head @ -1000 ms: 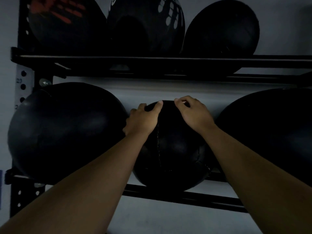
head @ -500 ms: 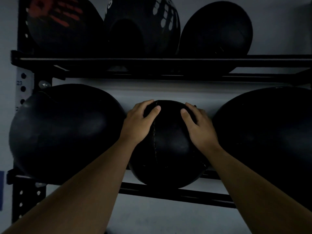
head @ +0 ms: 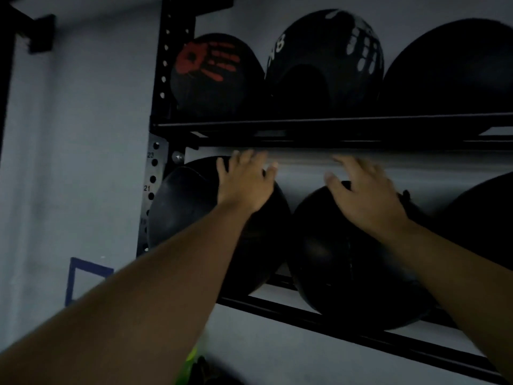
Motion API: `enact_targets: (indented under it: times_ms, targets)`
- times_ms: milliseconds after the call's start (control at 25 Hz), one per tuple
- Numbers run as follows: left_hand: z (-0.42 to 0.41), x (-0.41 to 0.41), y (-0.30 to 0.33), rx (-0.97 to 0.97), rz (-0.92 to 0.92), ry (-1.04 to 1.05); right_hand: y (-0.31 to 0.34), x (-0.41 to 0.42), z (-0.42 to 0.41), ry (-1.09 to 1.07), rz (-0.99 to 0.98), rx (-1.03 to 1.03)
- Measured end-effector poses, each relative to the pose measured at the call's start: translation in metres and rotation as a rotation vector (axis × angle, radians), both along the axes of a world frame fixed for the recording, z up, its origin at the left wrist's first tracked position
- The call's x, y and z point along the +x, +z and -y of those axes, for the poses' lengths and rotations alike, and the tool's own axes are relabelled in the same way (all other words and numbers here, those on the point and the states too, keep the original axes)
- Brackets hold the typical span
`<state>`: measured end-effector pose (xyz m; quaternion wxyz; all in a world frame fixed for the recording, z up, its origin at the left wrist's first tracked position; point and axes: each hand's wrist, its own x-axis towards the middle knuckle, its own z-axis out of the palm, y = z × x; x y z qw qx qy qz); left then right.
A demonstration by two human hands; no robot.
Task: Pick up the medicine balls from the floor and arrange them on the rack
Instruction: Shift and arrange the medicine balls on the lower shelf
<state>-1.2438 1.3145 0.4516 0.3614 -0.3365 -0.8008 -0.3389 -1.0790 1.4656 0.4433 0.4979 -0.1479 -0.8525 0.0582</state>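
The rack fills the right of the frame, its upper shelf carrying three balls. On the lower shelf a large ball sits at left centre, touching a smaller middle ball. These look heavy, dull-skinned and slightly yielding, best cradled from both sides low down. The left hand lies spread on the large ball; the right hand, blurred, rests open-fingered atop the middle ball, gripping nothing.
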Motion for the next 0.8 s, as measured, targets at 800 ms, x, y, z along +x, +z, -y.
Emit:
enact_targets:
  times_ms: [800]
  targets:
    - [0.133,-0.181,-0.047,0.411,0.579,-0.515,0.005,-0.179,0.117,-0.016,0.117,-0.364]
